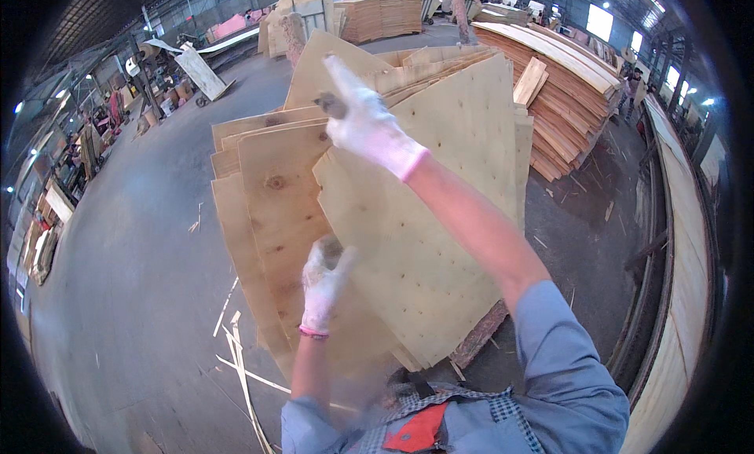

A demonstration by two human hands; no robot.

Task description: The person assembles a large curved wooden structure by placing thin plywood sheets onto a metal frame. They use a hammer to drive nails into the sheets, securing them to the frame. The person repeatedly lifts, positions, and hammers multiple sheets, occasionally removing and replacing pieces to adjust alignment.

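Both of my hands wear white gloves with pink cuffs, over a pile of thin wood veneer sheets (275,210). My right hand (365,124) reaches over the far part of the pile. Its index finger is stretched out, and a dark patch, blurred, shows by the other fingers. My left hand (322,285) is lower, beside the left edge of the pale top sheet (428,218). Its thumb and fingers look apart, though smeared by motion, with a dark grey patch between them. I see no sheet gripped in either hand. Whether the fingertips touch the veneer cannot be told.
A tall stack of reddish veneer (550,93) stands at the far right, near a long rail-like frame (656,242). More stacked sheets (382,18) stand at the back. Thin wood strips (239,367) lie on the grey floor at left. A person (630,89) is at far right.
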